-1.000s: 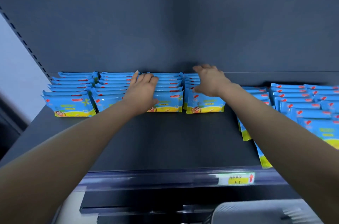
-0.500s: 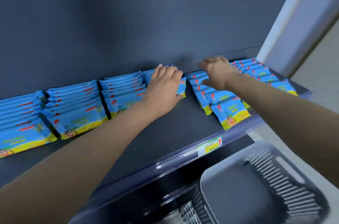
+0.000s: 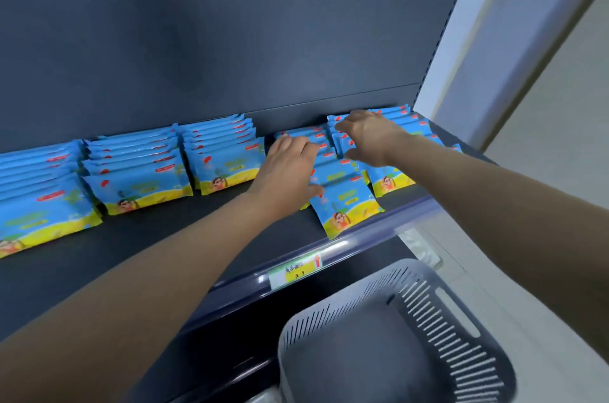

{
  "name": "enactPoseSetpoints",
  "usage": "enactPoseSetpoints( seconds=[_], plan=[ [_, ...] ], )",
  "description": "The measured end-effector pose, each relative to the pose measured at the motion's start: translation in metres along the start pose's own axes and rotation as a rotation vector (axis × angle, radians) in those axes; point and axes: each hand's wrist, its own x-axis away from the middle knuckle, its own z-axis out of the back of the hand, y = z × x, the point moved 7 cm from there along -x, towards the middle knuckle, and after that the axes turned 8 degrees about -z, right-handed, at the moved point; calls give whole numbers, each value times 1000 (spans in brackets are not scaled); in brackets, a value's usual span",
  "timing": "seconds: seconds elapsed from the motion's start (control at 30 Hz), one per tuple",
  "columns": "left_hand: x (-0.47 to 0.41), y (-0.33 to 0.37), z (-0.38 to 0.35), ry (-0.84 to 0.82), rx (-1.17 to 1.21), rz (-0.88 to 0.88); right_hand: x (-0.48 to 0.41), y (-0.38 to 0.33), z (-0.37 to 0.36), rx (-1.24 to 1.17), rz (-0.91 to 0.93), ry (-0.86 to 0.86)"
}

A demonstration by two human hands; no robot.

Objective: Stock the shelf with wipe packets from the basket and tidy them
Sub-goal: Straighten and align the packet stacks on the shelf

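Across the left and middle of the frame, wipe packets (image 3: 135, 171) stand in overlapping rows on the dark shelf (image 3: 158, 237), faces forward, presumably for display. At centre the left hand (image 3: 286, 175) lies flat, gripping nothing, likely to push back the front packet (image 3: 346, 204) jutting toward the lip. The right hand (image 3: 372, 135) arches over the end row (image 3: 408, 125), though I cannot tell whether it pinches anything; a price label (image 3: 298, 270) marks the rail, with the grey basket (image 3: 412, 353) at lower right and a pale wall (image 3: 543, 40) beyond.

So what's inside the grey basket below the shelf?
The basket shows only its bare floor and slotted wall, nothing lying in it. Its near end is cut off by the frame edge, so unseen.
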Motion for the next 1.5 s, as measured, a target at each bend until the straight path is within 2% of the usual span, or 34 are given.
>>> enactPoseSetpoints(
  seconds=[0.23,0.37,0.57,0.77,0.9,1.1,1.3,1.5],
  plan=[
    [-33,6,-54,-241,32,242,-33,24,-25,-222,230,-23],
    [-38,-1,-69,-326,-17,380,-57,25,-38,-243,310,-47],
    [-43,-6,-82,-382,30,458,-94,6,-56,-380,324,-158],
    [-51,-19,-83,-414,69,434,-114,7,-69,-442,216,-262],
    [-59,-27,-82,-397,98,439,-124,6,-76,-431,174,-285],
    [-63,-36,-83,-409,79,480,-142,-1,-81,-384,218,-312],
    [-54,-44,-85,-404,115,625,-159,-15,-90,-266,273,-372],
    [-58,-51,-79,-353,149,672,-169,-23,-89,-114,304,-416]
  ],
)
